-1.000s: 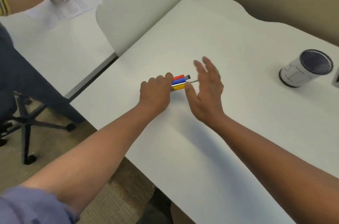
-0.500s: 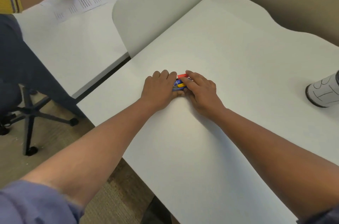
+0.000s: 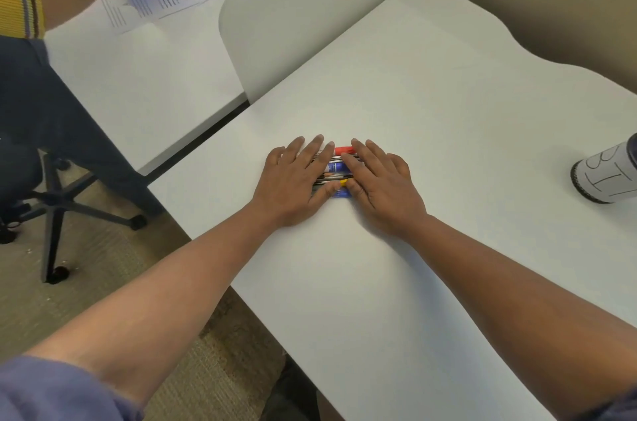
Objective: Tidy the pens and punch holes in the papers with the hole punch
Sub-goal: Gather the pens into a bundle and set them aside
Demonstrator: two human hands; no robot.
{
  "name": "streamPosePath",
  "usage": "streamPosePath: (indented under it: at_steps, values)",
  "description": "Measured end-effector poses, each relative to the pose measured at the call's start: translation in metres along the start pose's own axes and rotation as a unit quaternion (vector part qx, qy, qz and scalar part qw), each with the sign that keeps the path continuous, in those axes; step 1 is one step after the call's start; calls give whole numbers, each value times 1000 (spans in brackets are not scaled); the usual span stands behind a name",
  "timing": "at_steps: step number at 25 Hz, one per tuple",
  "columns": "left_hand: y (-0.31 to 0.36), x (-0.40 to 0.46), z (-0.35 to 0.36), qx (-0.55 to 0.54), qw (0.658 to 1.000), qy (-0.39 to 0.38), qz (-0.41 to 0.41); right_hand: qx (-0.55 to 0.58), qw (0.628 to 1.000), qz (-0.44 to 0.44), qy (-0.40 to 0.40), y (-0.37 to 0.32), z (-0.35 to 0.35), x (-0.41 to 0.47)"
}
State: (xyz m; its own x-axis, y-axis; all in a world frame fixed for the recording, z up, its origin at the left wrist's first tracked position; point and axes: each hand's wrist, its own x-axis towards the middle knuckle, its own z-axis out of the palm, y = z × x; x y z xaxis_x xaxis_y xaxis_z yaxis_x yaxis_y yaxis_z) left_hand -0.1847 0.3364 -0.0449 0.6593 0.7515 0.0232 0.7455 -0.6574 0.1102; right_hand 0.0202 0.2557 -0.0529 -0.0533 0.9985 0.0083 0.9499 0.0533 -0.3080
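Bright, even light; soft shadows; wide-angle bending at edges.

Single head-worn wide-angle cam looks fwd and down, close over white desk (image 3: 448, 117); both forearms enter from bottom edge; neighbouring desk (image 3: 138, 75) at upper left.

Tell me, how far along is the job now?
Done: the pens lie gathered in one row. In hand: left hand and right hand press flat on them. Left: moving them to the cup; punching, though no hole punch is in view.

Office chair (image 3: 51, 199), desk divider (image 3: 310, 17)
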Motion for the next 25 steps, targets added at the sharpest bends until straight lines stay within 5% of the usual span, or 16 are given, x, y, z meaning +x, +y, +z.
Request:
streamPosePath:
  at_steps: [25]
  values:
    - [2,-8,4,7,1000,17,-7,-3,1000,1,12,1,4,-3]
